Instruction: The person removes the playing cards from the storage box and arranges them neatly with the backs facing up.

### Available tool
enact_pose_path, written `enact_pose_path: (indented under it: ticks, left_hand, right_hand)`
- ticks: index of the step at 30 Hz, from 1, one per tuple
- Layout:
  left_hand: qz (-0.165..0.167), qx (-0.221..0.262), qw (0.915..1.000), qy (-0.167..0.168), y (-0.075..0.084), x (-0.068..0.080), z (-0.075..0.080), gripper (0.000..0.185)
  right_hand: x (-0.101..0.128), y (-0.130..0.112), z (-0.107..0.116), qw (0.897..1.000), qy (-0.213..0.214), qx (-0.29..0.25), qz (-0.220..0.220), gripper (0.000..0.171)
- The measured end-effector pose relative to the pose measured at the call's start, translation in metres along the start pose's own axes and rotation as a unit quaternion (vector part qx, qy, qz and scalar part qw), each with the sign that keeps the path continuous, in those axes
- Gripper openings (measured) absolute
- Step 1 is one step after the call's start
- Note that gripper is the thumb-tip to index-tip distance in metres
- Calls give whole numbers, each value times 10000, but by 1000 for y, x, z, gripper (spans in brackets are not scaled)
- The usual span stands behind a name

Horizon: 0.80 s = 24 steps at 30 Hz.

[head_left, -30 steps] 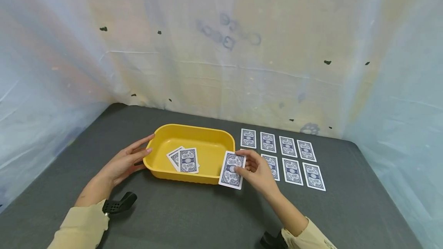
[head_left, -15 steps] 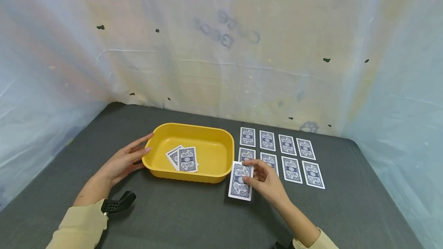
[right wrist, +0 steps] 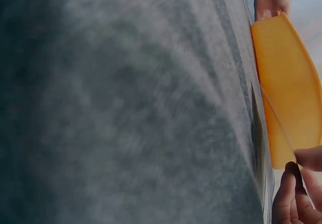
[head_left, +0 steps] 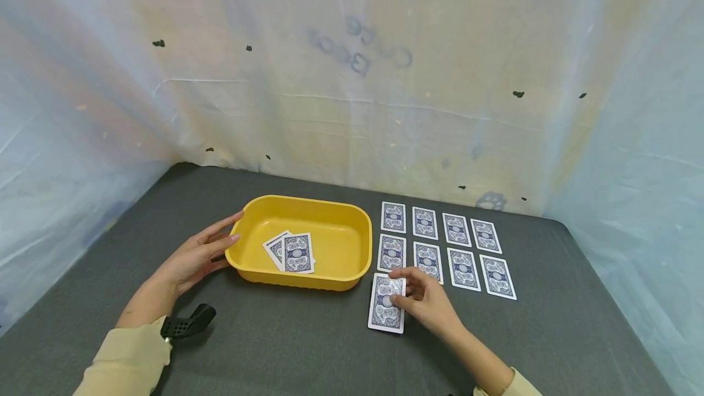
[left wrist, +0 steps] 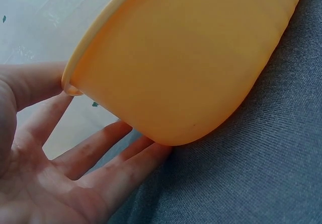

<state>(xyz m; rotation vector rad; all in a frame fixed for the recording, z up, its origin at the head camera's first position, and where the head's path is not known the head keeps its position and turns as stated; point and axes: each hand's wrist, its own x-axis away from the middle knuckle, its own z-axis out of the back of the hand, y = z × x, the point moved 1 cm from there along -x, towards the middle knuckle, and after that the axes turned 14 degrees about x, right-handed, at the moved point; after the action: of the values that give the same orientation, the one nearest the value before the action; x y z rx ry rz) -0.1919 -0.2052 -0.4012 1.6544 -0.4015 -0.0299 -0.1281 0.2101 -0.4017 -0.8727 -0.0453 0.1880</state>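
Note:
My right hand (head_left: 429, 301) pinches a blue-and-white patterned playing card (head_left: 387, 309) by its right side, back up, low over the dark table. The right wrist view shows that card edge-on as a thin line, between the thumb and fingers of the right hand (right wrist: 302, 189). Against the left end of a yellow tray (head_left: 299, 281) rests my left hand (head_left: 192, 261). Its fingers are spread along the outer wall and rim, as the left wrist view of the hand (left wrist: 75, 168) and tray (left wrist: 166, 78) shows. A few overlapping cards (head_left: 297, 253) lie in the tray, backs up.
Two neat rows of face-down cards lie right of the tray, such as the far-left one (head_left: 393, 217) and the near-right one (head_left: 498, 277). A pale plastic sheet (head_left: 352, 139) hangs behind and beside the dark tabletop (head_left: 286, 347).
My right hand has carried the card from beside the tray's right front corner toward me and slightly right, lower to the table. The left hand has stayed at the tray.

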Motion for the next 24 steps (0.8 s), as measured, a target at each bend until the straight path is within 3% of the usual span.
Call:
enact_pose_path:
  ticks: [12,24]
  left_hand:
    - [48,-16,10000,47,1,0,-1,68]
    - [43,59,10000,37,1,0,-1,68]
  right_hand:
    - [0,6,2,9951,-48,968,-202,38]
    - [1,1,0,9742,387,2219,-119,34]
